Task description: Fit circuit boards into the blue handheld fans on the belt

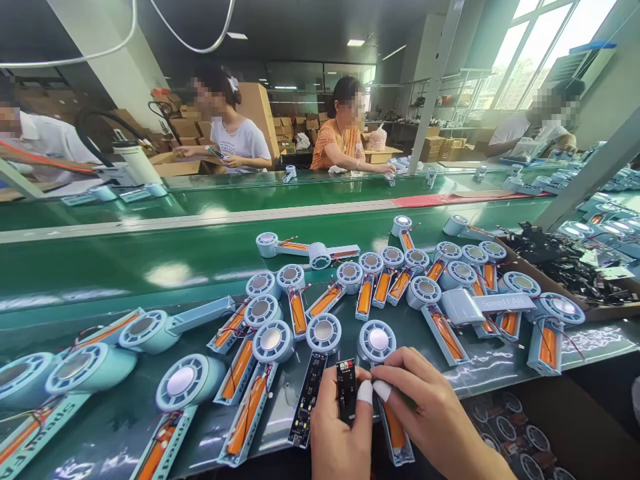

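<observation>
My left hand [339,430] is closed around a small black circuit board [346,383], held upright with white and red connectors at its top end. Close beside it, my right hand [433,410] pinches with thumb and fingertips; whatever is between them is too small to make out. White covers wrap a fingertip on each hand. Partly behind my right hand lies a light blue handheld fan [377,341], its open handle showing an orange battery [396,430]. Left of my hands, another fan [324,332] has a black board [307,400] lying in its handle.
Several more open fans [270,340] cover the bench around my hands. A cardboard box of black boards [560,267] stands at the right. Below the bench edge, round clear parts [505,427] lie in a box. Beyond runs a green conveyor [210,203] with several co-workers [340,133].
</observation>
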Demonstrator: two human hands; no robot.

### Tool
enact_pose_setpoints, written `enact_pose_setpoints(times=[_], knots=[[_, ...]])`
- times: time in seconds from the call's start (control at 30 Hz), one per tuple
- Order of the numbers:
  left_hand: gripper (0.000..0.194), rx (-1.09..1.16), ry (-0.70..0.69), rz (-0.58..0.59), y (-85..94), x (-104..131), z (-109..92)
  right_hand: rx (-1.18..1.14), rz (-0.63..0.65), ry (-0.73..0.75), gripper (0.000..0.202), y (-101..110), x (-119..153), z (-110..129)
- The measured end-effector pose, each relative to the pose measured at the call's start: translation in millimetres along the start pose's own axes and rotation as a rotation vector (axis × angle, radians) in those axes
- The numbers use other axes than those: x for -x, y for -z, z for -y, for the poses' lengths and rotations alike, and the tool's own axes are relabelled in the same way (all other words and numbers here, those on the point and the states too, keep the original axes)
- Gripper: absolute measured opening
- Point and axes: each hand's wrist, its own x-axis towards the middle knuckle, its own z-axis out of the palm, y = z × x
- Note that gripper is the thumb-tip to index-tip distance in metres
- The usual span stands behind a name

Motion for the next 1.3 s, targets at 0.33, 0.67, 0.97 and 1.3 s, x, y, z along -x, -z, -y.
enact_pose_setpoints(times=[0.33, 0.67, 0.97, 1.3], knots=[[0.015, -0.044, -0.106, 0.001, -2.5, 5.5, 9.9, -0.208, 0.032, -0.257, 0.021, 1.9, -5.4, 9.4], [0.033, -0.259, -0.153, 0.187, 12.2, 6.8, 23.3, 0.081, -0.047, 0.022, 0.026, -7.6, -5.6, 5.1], [0.028, -0.379, -0.266, 0.142, 10.3, 8.4, 28.6, 0.205, 0.037, 0.097, 0.023, -4.3, -10.1, 11.8], [0.029, -0.438, -0.361, 0.097, 8.6, 6.9, 37.1, 0.291, 0.065, 0.119, 0.025, -3.8, -13.9, 17.0]])
